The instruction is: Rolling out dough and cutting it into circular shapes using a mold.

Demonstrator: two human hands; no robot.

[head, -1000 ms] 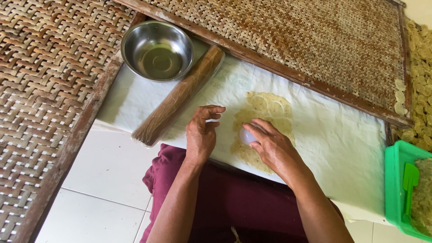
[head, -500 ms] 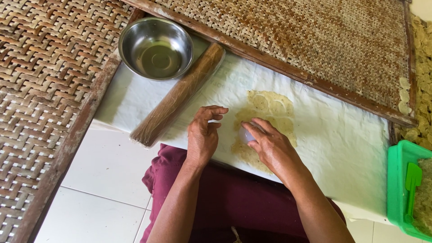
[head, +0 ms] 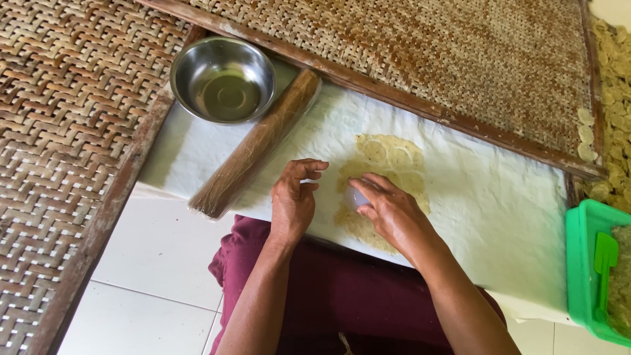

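On the white cloth (head: 499, 197) spread over the low board, a thin sheet of pale dough (head: 388, 164) lies flat, already marked with several round cut-outs. The right hand (head: 388, 213) presses a small clear round cutter (head: 355, 197) down into the near left part of that sheet, fingers closed around it from above. The left hand (head: 294, 197) hovers just beside it over the cloth, fingers curled and holding nothing, thumb and forefinger close together near the dough's edge. A wooden rolling pin (head: 256, 144) lies slanted to the left, with a steel bowl (head: 223, 79) beyond its far end, and woven drying mats (head: 460, 59) frame the board. A green plastic tub (head: 582, 276) sits at the right edge. The dough looks very thin, so a circle could tear or stretch out of shape if the cutter is twisted or lifted unevenly. Overlapping an earlier cut would likely leave a misshapen piece.
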